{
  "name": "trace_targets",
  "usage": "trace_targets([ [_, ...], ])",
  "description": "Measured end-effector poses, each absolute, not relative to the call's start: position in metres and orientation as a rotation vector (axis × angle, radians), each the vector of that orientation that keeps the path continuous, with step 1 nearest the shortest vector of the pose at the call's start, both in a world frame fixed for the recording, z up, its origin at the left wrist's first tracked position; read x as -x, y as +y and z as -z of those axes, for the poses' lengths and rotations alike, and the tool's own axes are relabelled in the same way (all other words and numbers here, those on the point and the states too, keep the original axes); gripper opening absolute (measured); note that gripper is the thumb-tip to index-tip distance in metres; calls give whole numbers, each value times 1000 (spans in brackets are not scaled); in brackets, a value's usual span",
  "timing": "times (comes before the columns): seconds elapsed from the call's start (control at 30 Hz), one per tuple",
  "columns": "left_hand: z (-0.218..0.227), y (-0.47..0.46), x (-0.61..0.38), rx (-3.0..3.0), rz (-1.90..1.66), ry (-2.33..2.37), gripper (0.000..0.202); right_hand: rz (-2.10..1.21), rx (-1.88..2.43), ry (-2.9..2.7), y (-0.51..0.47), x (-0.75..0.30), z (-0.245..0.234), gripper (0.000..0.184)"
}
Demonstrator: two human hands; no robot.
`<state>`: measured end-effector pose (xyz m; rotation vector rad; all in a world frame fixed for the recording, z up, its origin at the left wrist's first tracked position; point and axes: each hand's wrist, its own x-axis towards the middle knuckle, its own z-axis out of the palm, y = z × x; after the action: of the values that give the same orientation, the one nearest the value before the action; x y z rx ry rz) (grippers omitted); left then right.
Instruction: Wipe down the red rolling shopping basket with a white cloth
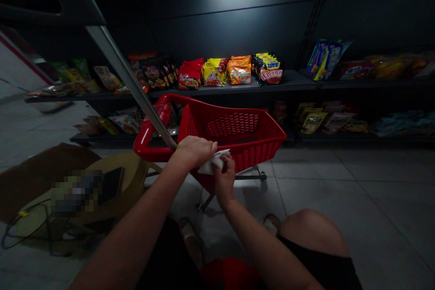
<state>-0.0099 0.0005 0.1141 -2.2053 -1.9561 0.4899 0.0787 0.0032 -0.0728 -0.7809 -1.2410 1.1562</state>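
Note:
A small red shopping cart [261,147] with a perforated basket stands in front of me. At its near side, my left hand [195,150] is closed, knuckles up, over a crumpled white cloth or tissue [217,159]. Its fingertips are partly hidden, and I cannot tell whether it also touches the basket's rim. Just below and to the right, my right hand [224,179] pinches the same white piece between thumb and fingers. Beside my left wrist, a metal pole [132,84] slants down to the cart's red handle [144,138].
Dark shelves [292,80] behind the cart hold colourful noodle packets [240,70] and snack bags [313,121]. At left, a round stool [131,165] bears a dark phone-like slab [111,184], blurred items and cables [47,217]. My knee [314,231] is at lower right, above tiled floor.

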Motion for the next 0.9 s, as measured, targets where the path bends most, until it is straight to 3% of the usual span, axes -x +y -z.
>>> trace_targets([
  [0.17, -112, 1, 14, 2196, -508, -1948, 40, -847, 623, -1914, -4, -80, 81, 42],
  [0.23, -112, -1, 14, 2186, -487, -1946, 42, -663, 583, -2103, 12, -95, 71, 37],
  [0.33, -114, -3, 14, 2164, -441, -1957, 49, -483, 647, -2103, 47, -128, 62, 28],
  [0.6, -113, 0, 16, 2164, -392, -1982, 55, -219, 913, -1655, 81, -190, 54, 23],
  [0.77, -112, -5, 26, 2200, -391, -1958, 50, -45, 602, -2188, 80, -170, 15, 44],
  [0.9, -112, -15, 42, 2237, -410, -1935, 46, -59, 664, -2411, 114, -217, 7, 40],
])
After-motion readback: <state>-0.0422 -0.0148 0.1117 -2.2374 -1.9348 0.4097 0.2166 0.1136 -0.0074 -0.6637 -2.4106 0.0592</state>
